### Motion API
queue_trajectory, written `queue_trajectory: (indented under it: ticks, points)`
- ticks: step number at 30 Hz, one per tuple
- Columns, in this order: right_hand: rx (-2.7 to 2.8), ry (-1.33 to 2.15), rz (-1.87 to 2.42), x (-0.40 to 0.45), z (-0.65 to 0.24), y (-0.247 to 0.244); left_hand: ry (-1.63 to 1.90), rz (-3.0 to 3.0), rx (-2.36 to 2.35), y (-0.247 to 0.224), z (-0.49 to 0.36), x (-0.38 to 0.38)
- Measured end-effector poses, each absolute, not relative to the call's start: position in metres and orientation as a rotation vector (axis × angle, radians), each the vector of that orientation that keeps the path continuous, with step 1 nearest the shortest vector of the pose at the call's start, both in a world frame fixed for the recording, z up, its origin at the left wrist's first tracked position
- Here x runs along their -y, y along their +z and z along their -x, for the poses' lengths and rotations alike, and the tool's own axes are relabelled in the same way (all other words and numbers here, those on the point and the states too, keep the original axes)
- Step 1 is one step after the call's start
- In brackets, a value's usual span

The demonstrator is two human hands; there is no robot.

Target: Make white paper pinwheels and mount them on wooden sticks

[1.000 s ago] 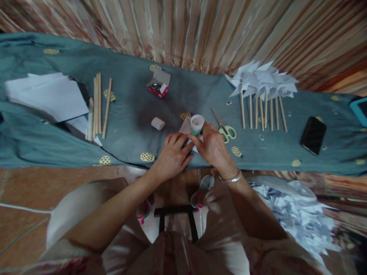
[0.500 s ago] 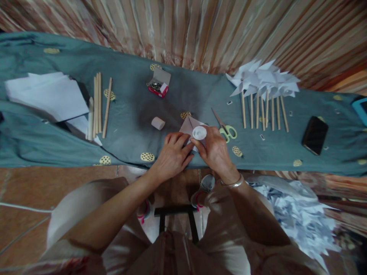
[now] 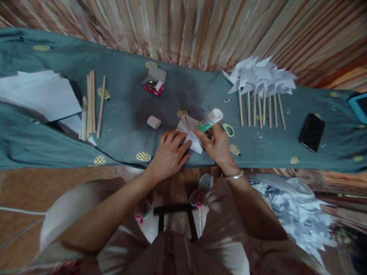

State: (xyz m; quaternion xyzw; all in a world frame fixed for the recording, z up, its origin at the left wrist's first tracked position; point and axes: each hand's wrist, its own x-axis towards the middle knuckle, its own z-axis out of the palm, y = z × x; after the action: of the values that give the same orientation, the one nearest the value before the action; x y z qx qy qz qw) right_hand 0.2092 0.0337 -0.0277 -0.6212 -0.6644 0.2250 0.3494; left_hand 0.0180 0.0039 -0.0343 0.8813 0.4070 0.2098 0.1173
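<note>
A white paper square is laid cornerwise near the front edge of a blue-green tablecloth, its flat surface marked by a dark line, seemingly a slit, from the far corner toward the middle. It is held down by the left hand, whose fingers are slightly spread over its near left side, presumably to prevent sliding. A green-and-white glue stick is pinched between thumb and fingers of the right hand, tilted outward, perhaps for close control; whether the paper is touched by its lower end cannot be told. A white cylinder, likely its cap, is set nearby, within easy reach. Scissors are partly hidden beyond the right hand. Farther out, wooden sticks are grouped at left, while paper pinwheels are laid overlapping at right, apparently to save room.
</note>
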Motion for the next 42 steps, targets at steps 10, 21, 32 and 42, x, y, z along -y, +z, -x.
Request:
queue_trajectory:
  ticks: [10,21,32,42]
  points:
    - [1.7,0.573,1.678,-0.039,-0.204,-0.024,0.623,-2.547,-1.187,-0.033,-0.018,-0.004]
    - [1.814,0.479,1.621,-0.043,-0.198,-0.027,0.622,-2.558,-1.197,-0.034,-0.019,-0.004]
    - [1.922,0.465,1.622,-0.041,-0.195,-0.026,0.66,-2.569,-1.194,-0.037,-0.018,-0.004]
    - [2.031,0.362,1.566,-0.037,-0.194,-0.02,0.646,-2.53,-1.192,-0.035,-0.018,-0.004]
